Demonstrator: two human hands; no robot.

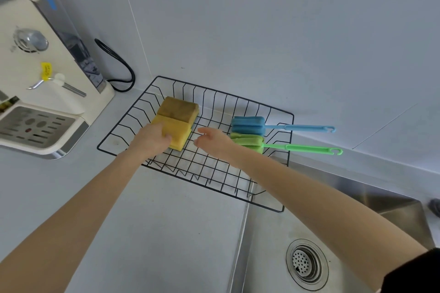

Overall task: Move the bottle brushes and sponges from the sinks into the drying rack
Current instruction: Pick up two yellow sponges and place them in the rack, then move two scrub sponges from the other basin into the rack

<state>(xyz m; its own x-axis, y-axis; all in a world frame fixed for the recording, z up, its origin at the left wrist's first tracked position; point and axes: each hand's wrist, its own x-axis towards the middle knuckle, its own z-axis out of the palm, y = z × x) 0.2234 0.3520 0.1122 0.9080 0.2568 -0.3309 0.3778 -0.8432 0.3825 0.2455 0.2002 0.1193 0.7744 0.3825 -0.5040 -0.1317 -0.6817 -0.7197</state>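
A black wire drying rack sits on the counter against the wall. Two sponges lie in its left half: a brownish sponge at the back and a yellow sponge in front, edge to edge. My left hand grips the yellow sponge's near left corner. A blue bottle brush and a green bottle brush lie side by side in the rack's right half, handles sticking out over the right rim. My right hand hovers over the rack's middle, fingers apart, holding nothing.
A cream water dispenser with a drip tray stands at the left, its black cable looping behind. A steel sink with a round drain lies at lower right; the rack's near right corner overhangs it.
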